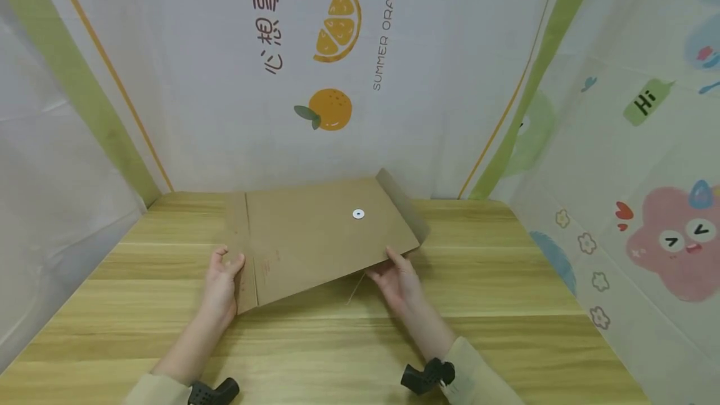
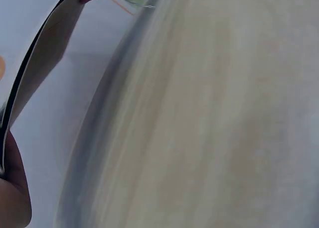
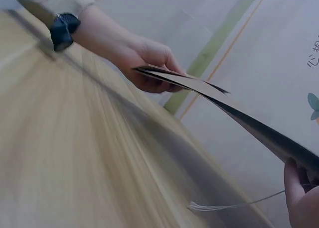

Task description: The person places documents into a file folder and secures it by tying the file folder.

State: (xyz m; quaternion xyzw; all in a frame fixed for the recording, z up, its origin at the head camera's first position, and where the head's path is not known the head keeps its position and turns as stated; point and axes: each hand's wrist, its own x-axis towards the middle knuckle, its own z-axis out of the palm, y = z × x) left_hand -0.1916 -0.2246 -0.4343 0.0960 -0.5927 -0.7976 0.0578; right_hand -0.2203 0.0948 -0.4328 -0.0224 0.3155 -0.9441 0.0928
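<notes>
A brown kraft paper document envelope [image 1: 315, 230] is held up over the table, tilted, with a white round button [image 1: 358, 214] near its right end. My left hand [image 1: 222, 280] grips its left end, thumb on the upper face and fingers beneath. At the lower right edge my right hand [image 1: 398, 280] pinches it, thumb on top. A flap [image 1: 402, 208] stands out from the right end. From the underside near my right hand hangs a thin white string [image 3: 219, 207]. In the right wrist view the left hand [image 3: 149, 63] holds the envelope edge-on.
The wood-grain table [image 1: 337, 355] lies beneath the envelope. A white cloth backdrop [image 1: 225, 130] printed with oranges and lettering rises behind the table's far edge. On the right hangs a patterned sheet [image 1: 607, 161]. A dark wrist camera [image 1: 427, 375] sits on the right wrist.
</notes>
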